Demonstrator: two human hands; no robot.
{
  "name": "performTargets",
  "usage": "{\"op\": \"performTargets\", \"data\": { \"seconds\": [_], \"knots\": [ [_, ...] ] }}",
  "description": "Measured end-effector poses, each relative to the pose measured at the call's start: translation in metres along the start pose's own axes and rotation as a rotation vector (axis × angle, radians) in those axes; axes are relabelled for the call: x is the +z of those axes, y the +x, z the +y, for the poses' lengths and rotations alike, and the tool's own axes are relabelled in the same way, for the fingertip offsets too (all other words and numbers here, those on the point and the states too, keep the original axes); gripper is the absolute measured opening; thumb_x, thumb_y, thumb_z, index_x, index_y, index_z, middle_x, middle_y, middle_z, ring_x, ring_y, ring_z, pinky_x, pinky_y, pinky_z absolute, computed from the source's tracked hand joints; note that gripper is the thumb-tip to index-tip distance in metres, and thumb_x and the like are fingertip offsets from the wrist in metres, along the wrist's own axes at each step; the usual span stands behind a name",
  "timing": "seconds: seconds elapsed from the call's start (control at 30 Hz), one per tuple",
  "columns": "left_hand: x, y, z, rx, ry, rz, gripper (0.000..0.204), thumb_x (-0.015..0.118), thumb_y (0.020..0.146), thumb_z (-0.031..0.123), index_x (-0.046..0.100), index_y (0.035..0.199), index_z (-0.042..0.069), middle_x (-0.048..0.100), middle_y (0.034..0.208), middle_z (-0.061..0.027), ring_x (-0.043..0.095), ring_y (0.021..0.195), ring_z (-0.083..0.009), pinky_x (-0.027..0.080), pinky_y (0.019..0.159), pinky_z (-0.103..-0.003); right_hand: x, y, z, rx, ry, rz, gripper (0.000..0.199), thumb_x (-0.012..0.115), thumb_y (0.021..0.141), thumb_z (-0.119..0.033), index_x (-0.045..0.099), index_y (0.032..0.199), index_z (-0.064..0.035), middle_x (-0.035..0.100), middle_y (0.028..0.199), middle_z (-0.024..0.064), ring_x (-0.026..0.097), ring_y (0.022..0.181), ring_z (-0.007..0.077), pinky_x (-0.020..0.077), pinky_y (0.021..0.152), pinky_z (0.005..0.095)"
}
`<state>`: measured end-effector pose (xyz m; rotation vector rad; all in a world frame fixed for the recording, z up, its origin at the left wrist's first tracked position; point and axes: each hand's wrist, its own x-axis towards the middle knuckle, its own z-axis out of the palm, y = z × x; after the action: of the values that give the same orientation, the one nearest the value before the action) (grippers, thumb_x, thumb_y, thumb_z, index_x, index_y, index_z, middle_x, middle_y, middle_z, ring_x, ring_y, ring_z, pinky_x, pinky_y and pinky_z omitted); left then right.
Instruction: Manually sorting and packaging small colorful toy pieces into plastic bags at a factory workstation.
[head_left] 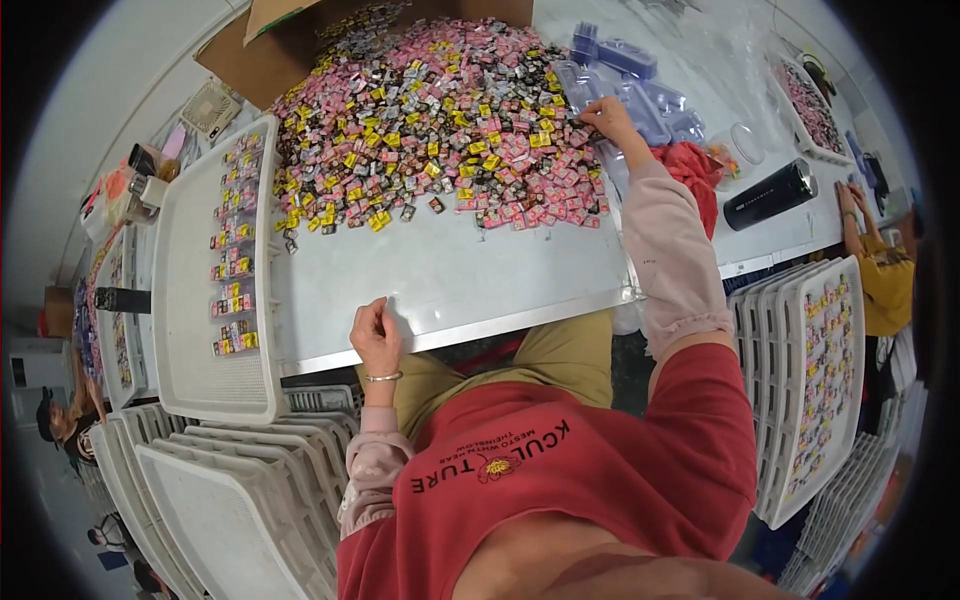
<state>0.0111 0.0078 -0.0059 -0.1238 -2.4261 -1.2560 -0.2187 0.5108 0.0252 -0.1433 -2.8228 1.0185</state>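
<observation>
A wide heap of small pink, yellow, black and white packets (440, 120) covers the far part of the table. My right hand (612, 120) reaches to the heap's right edge, fingertips pinched on the near edge of a clear bluish plastic tray (640, 108) in a loose pile. My left hand (376, 338), a bangle at its wrist, hovers by the table's front edge with fingers curled together; whatever might be in them is hidden. To its left, a large white tray (185, 340) holds a column of clear plastic holders filled with packets (233, 265).
A cardboard box (235, 55) stands behind the heap. Right of my arm lie red cloth (690, 180), a black bottle (770, 195) and a clear jar (738, 148). Stacked white trays flank me at left (230, 490) and right (805, 390). Another person's arms (855, 215) show at far right.
</observation>
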Motion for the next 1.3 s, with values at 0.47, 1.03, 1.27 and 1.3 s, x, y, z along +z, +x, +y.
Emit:
{"op": "performTargets", "data": {
  "seconds": [0.47,1.03,1.27,1.3],
  "knots": [
    [-0.001,0.002,0.012,0.022,0.110,-0.013,0.016,0.057,0.079,-0.003,0.066,0.091,0.001,0.056,0.072,-0.0093,0.051,0.052,-0.0181,0.041,0.049,-0.029,0.013,0.013,-0.003,0.259,0.100,0.037,0.021,0.068,0.081,-0.021,0.072,0.090,-0.0020,0.068,0.071,0.0089,0.064,0.054,0.0143,0.0486,0.052,0.0291],
    [0.003,0.004,0.010,0.036,0.107,0.019,0.016,0.058,0.078,-0.002,0.065,0.091,0.003,0.058,0.074,-0.0109,0.057,0.060,-0.0237,0.046,0.055,-0.032,-0.036,0.006,-0.006,0.204,-0.542,0.540,0.030,0.042,0.093,-0.027,0.064,0.100,-0.0078,0.068,0.092,0.0189,0.067,0.082,0.0356,0.0514,0.071,0.0484],
    [-0.005,-0.003,0.003,-0.016,0.051,0.052,0.026,0.058,0.078,-0.002,0.064,0.102,0.005,0.058,0.088,-0.0111,0.057,0.063,-0.0211,0.045,0.051,-0.030,0.042,-0.102,-0.159,-0.579,0.034,0.117,0.014,0.055,0.092,-0.018,0.062,0.098,-0.0065,0.067,0.086,0.0139,0.065,0.070,0.0284,0.0506,0.064,0.0310],
    [-0.005,-0.001,0.012,-0.106,-0.050,0.097,0.031,0.059,0.078,0.000,0.063,0.107,0.006,0.056,0.100,-0.0121,0.058,0.075,-0.0237,0.047,0.059,-0.032,0.064,-0.131,-0.181,-0.693,0.064,0.065,0.012,0.053,0.090,-0.014,0.061,0.097,-0.0077,0.066,0.084,0.0131,0.065,0.073,0.0293,0.0509,0.061,0.0337]
  ]
}}
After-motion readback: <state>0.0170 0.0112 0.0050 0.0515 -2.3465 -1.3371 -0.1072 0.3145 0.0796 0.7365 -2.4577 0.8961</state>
